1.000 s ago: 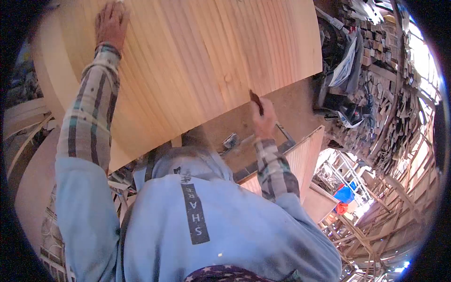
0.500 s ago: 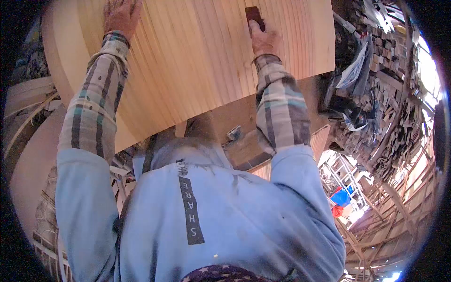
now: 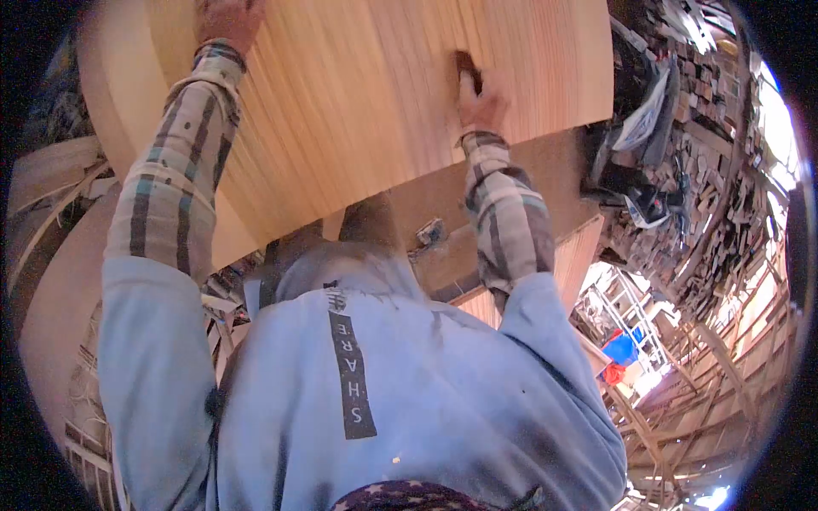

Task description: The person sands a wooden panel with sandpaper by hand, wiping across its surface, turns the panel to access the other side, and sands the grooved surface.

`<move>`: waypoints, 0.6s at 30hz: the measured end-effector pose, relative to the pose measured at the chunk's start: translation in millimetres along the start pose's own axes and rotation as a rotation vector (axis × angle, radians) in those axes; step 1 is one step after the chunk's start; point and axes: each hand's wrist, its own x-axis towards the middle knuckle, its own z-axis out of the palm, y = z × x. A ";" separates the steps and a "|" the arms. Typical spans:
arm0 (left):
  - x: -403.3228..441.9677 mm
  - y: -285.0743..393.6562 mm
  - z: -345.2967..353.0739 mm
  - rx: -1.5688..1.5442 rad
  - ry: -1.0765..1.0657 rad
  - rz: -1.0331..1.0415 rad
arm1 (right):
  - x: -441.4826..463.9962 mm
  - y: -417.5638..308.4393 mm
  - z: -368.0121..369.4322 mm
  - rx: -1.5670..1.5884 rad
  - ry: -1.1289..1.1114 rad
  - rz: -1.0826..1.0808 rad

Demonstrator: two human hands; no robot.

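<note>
A wide, pale wooden panel [image 3: 341, 111] with striped grain fills the upper middle of the view. On its upper left part lies my left hand [image 3: 230, 21], palm down; the top edge of the view cuts off its fingertips. My right hand [image 3: 484, 104] grips a small dark brown block [image 3: 467, 68] and holds it against the panel's surface, near the right part of the lower edge. Motion blurs the right fingers a little.
Under the panel's near edge is a brown surface with a small greyish object [image 3: 431, 232] on it. Another striped board [image 3: 579, 247] leans below right. Stacked wood pieces [image 3: 707, 187] and a dark machine [image 3: 639, 192] stand at the right. Blue and red items [image 3: 620, 349] lie lower right.
My right hand with the dark block went from the near edge up over the panel, then partly back down. My left hand has shifted slightly up and right in the view.
</note>
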 end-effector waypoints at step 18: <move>-4.6 -0.4 -2.3 -0.035 0.002 -0.002 | -165.0 68.6 -16.4 0.006 0.018 -0.239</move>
